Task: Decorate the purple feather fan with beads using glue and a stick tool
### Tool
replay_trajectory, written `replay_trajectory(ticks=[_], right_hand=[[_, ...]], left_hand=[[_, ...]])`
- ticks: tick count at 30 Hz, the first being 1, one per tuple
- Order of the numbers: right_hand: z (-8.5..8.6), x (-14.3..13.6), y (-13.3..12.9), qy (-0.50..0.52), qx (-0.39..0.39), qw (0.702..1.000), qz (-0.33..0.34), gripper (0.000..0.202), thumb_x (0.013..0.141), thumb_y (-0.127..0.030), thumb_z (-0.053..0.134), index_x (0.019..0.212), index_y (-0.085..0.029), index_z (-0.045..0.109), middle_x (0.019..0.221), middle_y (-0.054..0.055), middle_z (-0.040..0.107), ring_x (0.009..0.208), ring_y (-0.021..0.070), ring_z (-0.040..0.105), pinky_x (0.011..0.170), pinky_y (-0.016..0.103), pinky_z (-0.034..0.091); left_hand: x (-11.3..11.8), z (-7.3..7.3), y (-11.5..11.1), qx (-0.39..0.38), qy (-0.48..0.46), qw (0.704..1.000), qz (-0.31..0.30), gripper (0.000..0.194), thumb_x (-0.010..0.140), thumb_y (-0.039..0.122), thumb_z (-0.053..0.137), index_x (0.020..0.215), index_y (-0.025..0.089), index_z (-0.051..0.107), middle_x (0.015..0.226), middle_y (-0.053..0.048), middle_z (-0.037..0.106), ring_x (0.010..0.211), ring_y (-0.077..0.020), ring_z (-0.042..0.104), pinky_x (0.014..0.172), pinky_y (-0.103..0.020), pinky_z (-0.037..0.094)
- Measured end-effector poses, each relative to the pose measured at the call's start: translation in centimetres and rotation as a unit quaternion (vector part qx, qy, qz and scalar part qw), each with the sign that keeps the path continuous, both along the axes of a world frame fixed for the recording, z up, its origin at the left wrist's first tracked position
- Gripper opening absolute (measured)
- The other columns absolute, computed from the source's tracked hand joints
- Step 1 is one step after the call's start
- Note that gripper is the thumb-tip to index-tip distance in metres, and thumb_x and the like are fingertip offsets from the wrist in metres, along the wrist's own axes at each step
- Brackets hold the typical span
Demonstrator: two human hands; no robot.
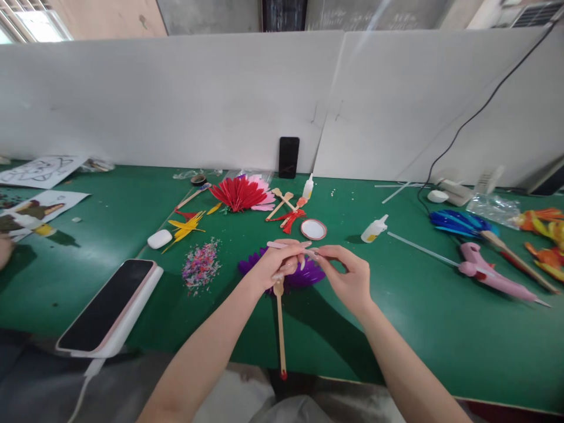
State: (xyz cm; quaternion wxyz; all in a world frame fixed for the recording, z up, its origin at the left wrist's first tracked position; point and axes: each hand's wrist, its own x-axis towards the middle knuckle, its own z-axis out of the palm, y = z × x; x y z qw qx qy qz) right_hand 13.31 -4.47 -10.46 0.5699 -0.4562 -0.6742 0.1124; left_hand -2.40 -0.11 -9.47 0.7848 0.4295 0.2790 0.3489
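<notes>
My left hand [284, 261] is closed, with a thin pale pink stick [276, 245] poking out past its fingers. My right hand [350, 275] pinches with thumb and index finger beside the left fingertips; the small pale piece between the two hands is too fine to make out. Beneath them lies a purple petalled fan [311, 274], partly covered by my hands. A wooden spoon-shaped stick [281, 329] runs from it toward me, its red-tipped end at the table's front edge. Just beyond my fingers sits a round white lid with a red rim [314, 229].
On the green table [409, 329] are a pink glue gun [493, 276], a glue bottle [374, 229], a red petalled fan [240, 194], colourful confetti bits [201, 266], and a phone on a white power bank [108, 305]. Another person's hand [5, 249] shows at far left.
</notes>
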Motion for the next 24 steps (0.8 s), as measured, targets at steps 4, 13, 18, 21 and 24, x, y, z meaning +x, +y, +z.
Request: replay_trajectory(ticks=[4,13,18,21,24], right_hand=[[0.4,-0.1,-0.5,-0.002,0.014,1.0,0.006,0.009,0.078,-0.014,0.061,0.079,-0.02,0.067,0.076,0.004,0.071,0.068,0.0165,0.067,0.061,0.027,0.055],[0.7,0.0,-1.2,-0.004,0.054,0.999,0.0,0.018,0.074,-0.006,0.064,0.082,-0.022,0.066,0.078,0.003,0.071,0.067,0.0152,0.066,0.057,0.026,0.054],[1.3,-0.2,-1.6,0.013,0.038,0.999,0.006,0.02,0.072,-0.006,0.066,0.082,-0.023,0.068,0.077,0.003,0.071,0.066,0.0157,0.066,0.055,0.025,0.055],[1.6,-0.4,-1.9,0.063,-0.027,0.997,0.035,0.02,0.07,-0.01,0.069,0.085,-0.024,0.07,0.082,0.003,0.072,0.07,0.0171,0.067,0.06,0.028,0.056],[1.9,-0.3,-2.1,0.16,-0.159,0.972,0.071,0.018,0.072,-0.018,0.069,0.089,-0.024,0.071,0.085,0.003,0.073,0.07,0.0171,0.067,0.062,0.028,0.057]], left_hand=[[-0.1,0.1,0.0,0.006,0.005,1.0,-0.008,0.028,0.074,0.031,0.063,0.055,0.012,0.054,0.03,0.008,0.035,0.023,-0.0014,0.023,0.028,-0.017,0.01],[0.5,0.4,-1.1,0.061,0.023,0.996,0.054,0.036,0.077,0.042,0.061,0.058,0.013,0.054,0.033,0.008,0.035,0.027,-0.0014,0.024,0.031,-0.018,0.015],[0.6,0.9,-1.7,0.075,0.013,0.995,0.062,0.035,0.077,0.041,0.061,0.057,0.013,0.054,0.033,0.008,0.035,0.027,-0.0012,0.025,0.031,-0.018,0.014],[0.4,1.1,-1.7,0.079,0.014,0.994,0.074,0.035,0.078,0.04,0.061,0.057,0.013,0.054,0.034,0.008,0.035,0.027,-0.001,0.025,0.031,-0.017,0.014],[0.3,1.3,-1.7,0.082,0.022,0.993,0.087,0.035,0.077,0.041,0.061,0.056,0.013,0.054,0.034,0.009,0.034,0.028,-0.0013,0.025,0.031,-0.018,0.015]])
